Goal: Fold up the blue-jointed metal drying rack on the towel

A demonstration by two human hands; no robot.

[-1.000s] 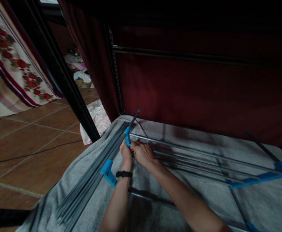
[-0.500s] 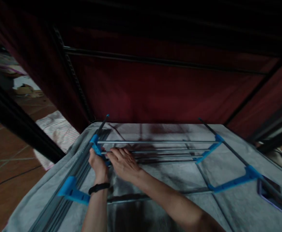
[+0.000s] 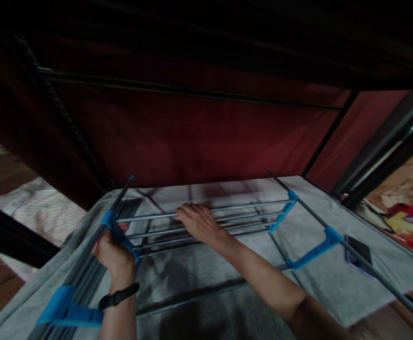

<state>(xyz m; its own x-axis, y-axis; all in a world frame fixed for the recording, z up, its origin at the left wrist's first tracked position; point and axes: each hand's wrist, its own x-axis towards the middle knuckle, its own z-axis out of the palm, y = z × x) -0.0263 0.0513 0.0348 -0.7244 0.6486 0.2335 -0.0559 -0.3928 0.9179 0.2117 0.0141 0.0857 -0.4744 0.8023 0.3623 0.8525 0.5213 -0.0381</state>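
A partly assembled drying rack of grey metal rods and blue plastic brackets stands on a grey cloth. My left hand, with a black band at the wrist, is wrapped round the left upper blue bracket; its fingers are partly hidden behind it. My right hand lies over the top crossbar, fingers curled across it. That bar runs to the right upper bracket. Lower down are a left bracket and a right bracket.
Several grey rods lie bundled along the left side. A phone rests on the cloth by the right side rail. Behind is a dark red fabric panel in a dark frame. A striped cloth lies at left.
My right hand has moved from beside the left bracket rightward and up onto the top crossbar. My left hand stays at the left bracket. The view has swung right.
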